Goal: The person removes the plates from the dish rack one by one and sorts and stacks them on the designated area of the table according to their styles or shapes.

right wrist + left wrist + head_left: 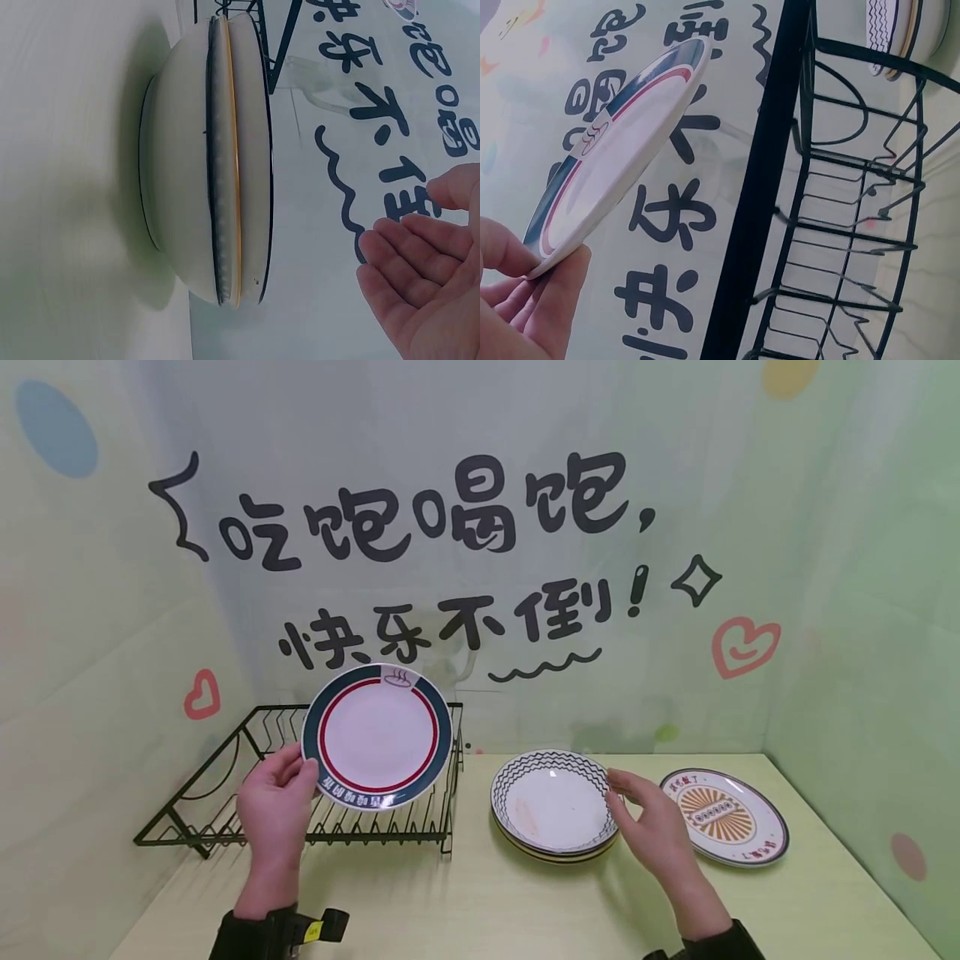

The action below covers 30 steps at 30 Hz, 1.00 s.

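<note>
My left hand (272,814) pinches the left edge of a white plate (378,739) with a dark blue-green band and a red ring. The left wrist view shows the thumb and fingers on either side of the plate's edge, the plate raised above the black wire dish rack (375,838). Loosely bent and holding nothing, my right hand (654,839) hovers by the stacked bowls (555,810). In the right wrist view a gap lies between its fingertips (384,225) and the bowls. The top bowl has a black wavy pattern inside its rim.
To the right on the pale table (510,910) lies a white plate (723,818) with an orange sunburst design. Behind everything hangs a printed cloth backdrop (450,410) with large black characters; similar cloth walls stand at both sides.
</note>
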### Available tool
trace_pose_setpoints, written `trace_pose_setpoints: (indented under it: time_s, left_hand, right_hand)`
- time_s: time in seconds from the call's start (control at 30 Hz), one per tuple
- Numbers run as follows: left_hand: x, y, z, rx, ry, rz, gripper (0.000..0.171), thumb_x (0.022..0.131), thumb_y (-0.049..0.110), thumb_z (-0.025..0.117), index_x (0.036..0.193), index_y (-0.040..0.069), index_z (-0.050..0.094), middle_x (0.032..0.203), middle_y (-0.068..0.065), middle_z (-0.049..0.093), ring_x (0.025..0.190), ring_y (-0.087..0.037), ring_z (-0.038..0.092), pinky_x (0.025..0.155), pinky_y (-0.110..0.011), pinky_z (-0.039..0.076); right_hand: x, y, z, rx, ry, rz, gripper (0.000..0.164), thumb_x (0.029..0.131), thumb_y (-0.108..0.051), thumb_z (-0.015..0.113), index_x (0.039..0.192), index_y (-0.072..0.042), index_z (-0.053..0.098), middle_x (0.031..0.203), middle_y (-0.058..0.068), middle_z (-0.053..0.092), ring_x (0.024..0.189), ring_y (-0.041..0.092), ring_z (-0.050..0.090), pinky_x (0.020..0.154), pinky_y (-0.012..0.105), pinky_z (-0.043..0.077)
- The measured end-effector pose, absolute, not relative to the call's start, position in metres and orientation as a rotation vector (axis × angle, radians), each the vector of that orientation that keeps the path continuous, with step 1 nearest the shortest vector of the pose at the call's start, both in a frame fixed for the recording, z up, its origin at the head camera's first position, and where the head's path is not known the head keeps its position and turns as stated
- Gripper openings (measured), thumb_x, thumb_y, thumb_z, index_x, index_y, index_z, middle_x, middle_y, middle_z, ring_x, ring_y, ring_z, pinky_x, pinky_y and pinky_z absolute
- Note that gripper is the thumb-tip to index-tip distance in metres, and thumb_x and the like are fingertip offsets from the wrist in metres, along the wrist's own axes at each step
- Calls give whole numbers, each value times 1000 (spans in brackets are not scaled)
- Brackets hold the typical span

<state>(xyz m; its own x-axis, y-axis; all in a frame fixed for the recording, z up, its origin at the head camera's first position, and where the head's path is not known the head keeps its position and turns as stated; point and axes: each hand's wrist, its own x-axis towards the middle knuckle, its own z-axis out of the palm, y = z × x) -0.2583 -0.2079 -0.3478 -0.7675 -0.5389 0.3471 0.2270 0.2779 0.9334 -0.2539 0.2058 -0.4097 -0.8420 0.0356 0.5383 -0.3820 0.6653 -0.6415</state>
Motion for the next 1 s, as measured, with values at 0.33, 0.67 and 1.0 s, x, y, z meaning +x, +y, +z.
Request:
trace_pose_setpoints:
  time_s: [0.33, 0.67, 1.0]
  left_hand:
    - [-254, -194, -350, 204, -1913, -1579, 31, 94, 9, 67, 125, 3, 67, 107, -16, 69, 82, -3, 67, 72, -17, 55]
    - [-251, -176, -354, 123, -1883, -1677, 31, 93, 1, 65, 123, -2, 67, 105, -19, 68, 82, -6, 69, 72, -22, 57]
    - [-245, -161, -357, 71, -1895, -1741, 27, 91, -1, 67, 119, -4, 68, 102, -23, 69, 78, -7, 69, 70, -22, 58]
  right_hand:
    - [-255, 198, -409, 307, -2363, 1131, 31, 93, -5, 66, 123, 2, 65, 118, 15, 68, 103, 31, 67, 90, 49, 52]
    - [-254, 184, -411, 414, -2274, 1099, 30, 89, 0, 69, 118, 4, 67, 112, 13, 70, 96, 30, 69, 84, 47, 55]
    - [-252, 174, -409, 473, -2213, 1159, 31, 88, 2, 69, 119, 2, 66, 110, 10, 71, 95, 26, 69, 83, 41, 57]
